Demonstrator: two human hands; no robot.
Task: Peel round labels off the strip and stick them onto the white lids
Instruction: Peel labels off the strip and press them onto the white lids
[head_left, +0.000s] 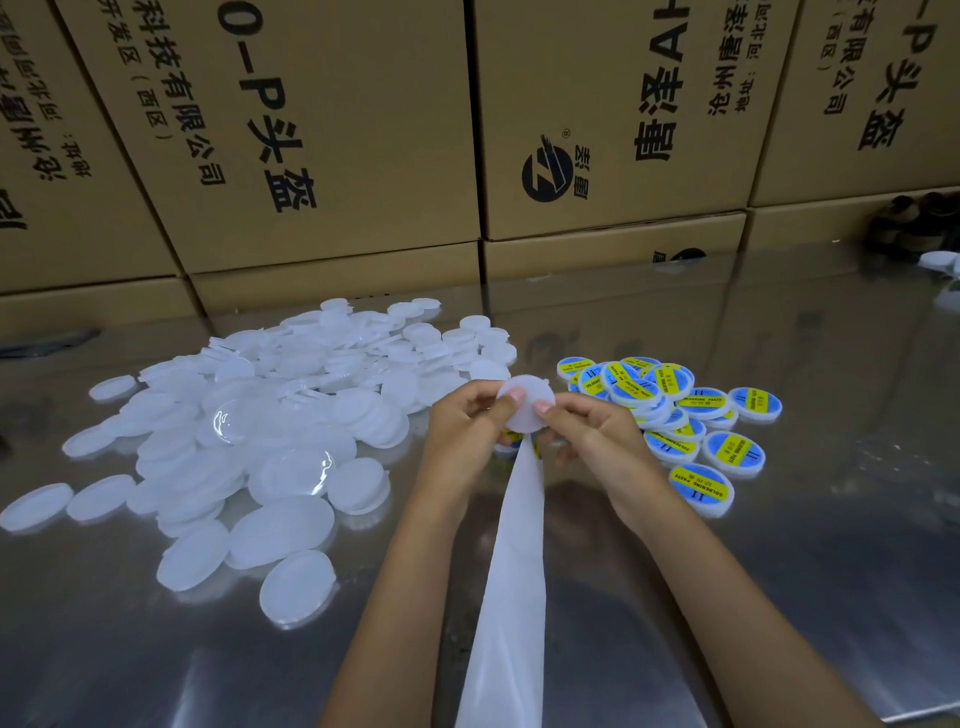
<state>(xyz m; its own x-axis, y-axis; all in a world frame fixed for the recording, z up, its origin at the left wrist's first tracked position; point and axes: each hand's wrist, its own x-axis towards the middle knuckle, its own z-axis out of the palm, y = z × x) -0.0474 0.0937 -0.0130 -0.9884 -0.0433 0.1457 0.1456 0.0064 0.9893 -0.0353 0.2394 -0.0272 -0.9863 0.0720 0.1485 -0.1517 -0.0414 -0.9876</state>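
White lid (524, 410) pinched between thumbs and curled fingers of left hand (465, 428) and right hand (592, 434), above the strip (511, 571).

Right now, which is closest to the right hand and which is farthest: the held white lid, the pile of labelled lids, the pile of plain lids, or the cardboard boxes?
1. White lid, held in the right hand's fingers.
2. Labelled lids, just right of it.
3. Plain lids, across on the left.
4. Cardboard boxes, stacked at the back.
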